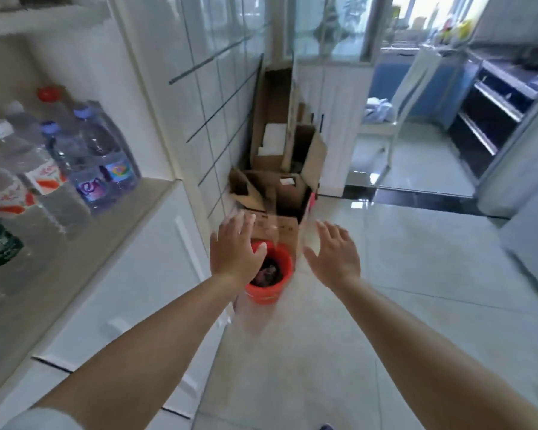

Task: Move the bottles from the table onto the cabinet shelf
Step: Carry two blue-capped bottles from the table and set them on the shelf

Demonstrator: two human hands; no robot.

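1. Both forearms stretched forward at about 6 o'clock, bare, palms down. Left hand [235, 246] and right hand [334, 251] apart, fingers spread and straight, holding nothing. Likely between carries, arms out for balance or reach, not for any grip.

2. Directly under left hand, at centre: red bucket [269, 282], round, smooth plastic, something dark and crumpled inside. Standing on the floor [385, 290], not touched by the hand as far as can be told.

3. Floor: pale glossy tile, strong reflections, thin grout lines.

4. At 9 o'clock: cabinet shelf [84, 243], flat pale ledge over white panelled doors. Bottles [84, 159] grouped there, upright and close-packed, probably to save ledge room. Clear ribbed plastic, blue, white and red caps, purple and red-white labels; one dark green label at the far left edge. Blurred, count uncertain.

5. No table in view; whether bottles remain there cannot be told.

6. Just beyond bucket toward 12 o'clock: cardboard boxes [280, 169], brown, matte, flaps open, some flattened sheets leaning on the tiled wall [218, 97], seemingly parked out of the walkway.

7. At 1 to 2 o'clock, far: white chair [398, 119] in a doorway, dark open shelving [491, 119] beyond, bright window behind.
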